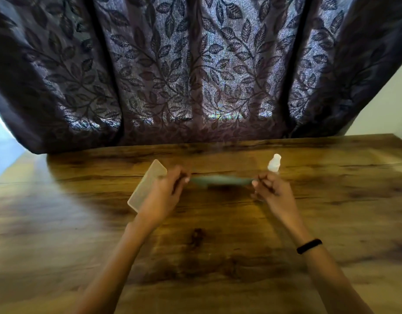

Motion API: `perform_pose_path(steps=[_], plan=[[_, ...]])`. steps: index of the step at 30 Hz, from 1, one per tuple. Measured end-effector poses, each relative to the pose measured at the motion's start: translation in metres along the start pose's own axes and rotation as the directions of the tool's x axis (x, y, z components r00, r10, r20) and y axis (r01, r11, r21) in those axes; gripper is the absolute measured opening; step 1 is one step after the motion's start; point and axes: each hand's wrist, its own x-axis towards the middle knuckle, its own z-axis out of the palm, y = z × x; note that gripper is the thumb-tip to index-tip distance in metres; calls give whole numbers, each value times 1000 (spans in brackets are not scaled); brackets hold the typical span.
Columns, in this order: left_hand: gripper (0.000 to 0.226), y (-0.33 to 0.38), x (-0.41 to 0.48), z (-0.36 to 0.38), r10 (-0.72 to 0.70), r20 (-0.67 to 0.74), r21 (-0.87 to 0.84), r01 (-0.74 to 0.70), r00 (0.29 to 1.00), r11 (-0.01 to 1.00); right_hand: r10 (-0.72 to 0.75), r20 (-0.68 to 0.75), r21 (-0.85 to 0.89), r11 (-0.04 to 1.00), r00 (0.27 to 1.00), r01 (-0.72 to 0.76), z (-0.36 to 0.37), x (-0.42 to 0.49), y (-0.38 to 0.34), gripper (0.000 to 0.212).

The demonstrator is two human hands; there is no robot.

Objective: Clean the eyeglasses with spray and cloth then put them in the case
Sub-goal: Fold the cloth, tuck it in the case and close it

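Above the wooden surface, the left grip and right grip each pinch one end of the blurred eyeglasses, between case and spray bottle; for spraying, one grip should hold the frame level while the other takes the bottle

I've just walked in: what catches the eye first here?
At the centre, the left hand and right hand each pinch an end of a blurred greenish item, too smeared to identify. A pale case lies by the left hand, and a white spray bottle stands behind the right, before a dark leafy curtain.
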Motion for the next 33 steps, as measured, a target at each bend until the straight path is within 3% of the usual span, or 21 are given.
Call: perform_pose_path(steps=[4, 13, 23, 29, 33], plan=[[14, -5, -33, 18, -38, 234, 163, -1, 972, 987, 118, 111, -204, 974, 987, -94, -11, -22, 30, 12], [24, 0, -42, 26, -90, 354, 380, -55, 931, 923, 115, 114, -422, 905, 987, -57, -13, -35, 40, 21], [14, 15, -34, 22, -174, 469, 426, -50, 866, 903, 184, 177, -553, 831, 967, -57, -11, -35, 34, 12], [7, 13, -29, 22, -241, 586, 336, 38, 774, 941, 211, 211, -552, 832, 954, -62, -18, -35, 32, 24], [9, 3, -21, 26, -273, 554, 322, 100, 786, 941, 209, 167, -547, 833, 964, -86, -13, -30, 33, 17]])
